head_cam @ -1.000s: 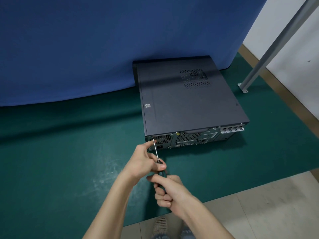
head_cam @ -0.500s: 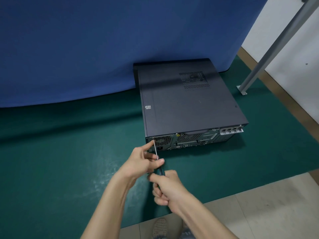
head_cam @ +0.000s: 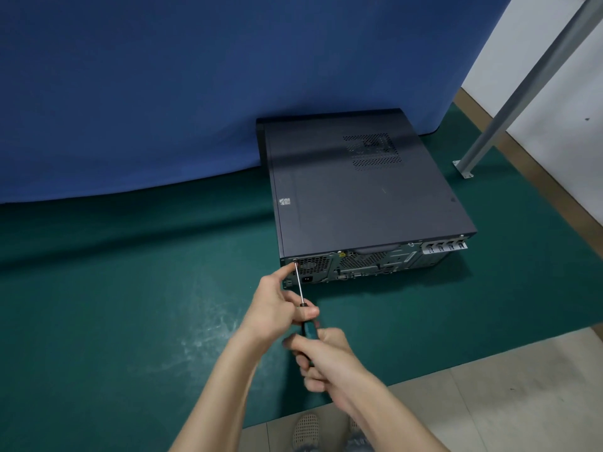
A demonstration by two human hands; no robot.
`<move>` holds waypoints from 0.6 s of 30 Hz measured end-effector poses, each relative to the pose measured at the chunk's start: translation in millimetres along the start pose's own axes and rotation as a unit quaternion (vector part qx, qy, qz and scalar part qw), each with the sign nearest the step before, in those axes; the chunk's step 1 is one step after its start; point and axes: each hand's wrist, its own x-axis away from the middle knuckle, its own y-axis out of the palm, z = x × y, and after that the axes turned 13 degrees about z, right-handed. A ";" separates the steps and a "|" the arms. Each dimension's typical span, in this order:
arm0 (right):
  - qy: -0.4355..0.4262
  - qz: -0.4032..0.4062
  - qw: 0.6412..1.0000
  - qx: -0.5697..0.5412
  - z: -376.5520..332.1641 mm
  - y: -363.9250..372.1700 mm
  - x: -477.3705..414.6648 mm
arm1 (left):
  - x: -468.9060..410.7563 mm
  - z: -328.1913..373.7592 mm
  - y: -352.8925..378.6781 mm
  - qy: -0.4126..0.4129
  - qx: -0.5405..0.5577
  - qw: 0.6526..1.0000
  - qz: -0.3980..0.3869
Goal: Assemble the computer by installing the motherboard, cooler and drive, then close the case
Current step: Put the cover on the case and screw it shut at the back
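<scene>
Fastening the cover of the case (head_cam: 359, 197) is the step in hand, by my judgement. The dark cover sits flat over the chassis, so I take the motherboard, cooler and drive to be inside, though none is visible. The case lies flat on the green mat (head_cam: 130, 288), toward the mat's far right part, with its far end against the blue backdrop (head_cam: 163, 93) and its rear panel facing the mat's near edge.

At the upper left corner of that panel I note a screw (head_cam: 294, 261). The tip of the screwdriver (head_cam: 299, 285) is set on it, and the shaft slopes back toward the near edge into a teal handle.

The right hand (head_cam: 326, 357) is wrapped round the handle, fingers curled tight on it. The left hand (head_cam: 277, 308) pinches the shaft just ahead of the handle, its index finger stretched forward beside the shaft toward the screw. Whether that fingertip touches the panel I cannot tell. The case itself lies just beyond both hands, held by neither.

The next move, as I judge it, calls for the right hand to turn the handle under steady push along the shaft, while the left keeps the tip centred in the head. Whether the screw is fully seated I cannot tell.

A slanted metal leg (head_cam: 522, 86) is bolted down near the mat's far right corner.
</scene>
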 end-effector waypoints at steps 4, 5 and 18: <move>-0.046 0.051 0.997 0.042 -1.5 0.9 -6.7 | 0.0 -3.8 -3.0 -0.030 0.075 0.996 -0.024; 0.003 -0.015 1.000 -0.024 -5.7 -1.9 -7.8 | 1.0 -4.3 -5.8 -0.047 0.118 0.991 -0.044; -0.009 -0.025 1.000 0.007 -4.8 -19.6 -16.0 | -22.6 -44.8 -24.4 -0.003 -0.040 0.987 0.157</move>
